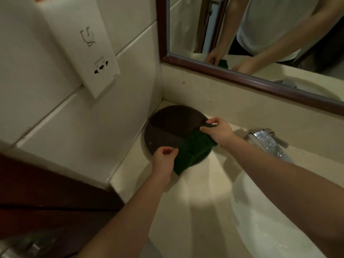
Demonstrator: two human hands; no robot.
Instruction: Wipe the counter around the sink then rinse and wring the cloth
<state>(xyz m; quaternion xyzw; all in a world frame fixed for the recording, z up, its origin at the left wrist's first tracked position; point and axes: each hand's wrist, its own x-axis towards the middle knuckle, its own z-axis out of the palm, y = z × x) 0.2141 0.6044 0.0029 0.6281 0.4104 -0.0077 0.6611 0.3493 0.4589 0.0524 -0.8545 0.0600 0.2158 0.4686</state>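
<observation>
cream stone counter [195, 198] fills the corner left of the white basin [260, 220]. left hand [163, 161] and right hand [217, 131] each pinch an edge of the dark green cloth [193, 148], which lies over the round dark brown tray [167, 127]. wiping looks not yet begun; next, gather the cloth and press it flat to the counter.

Cloth [193, 151]: dark green, plain, as you see it.
Tray [167, 127] under your cloth: dark brown.
Counter [195, 198] beside the tray: cream.
Tap [268, 140] right of the tray: shiny silver.
Mirror frame [242, 77]: reddish brown.
</observation>
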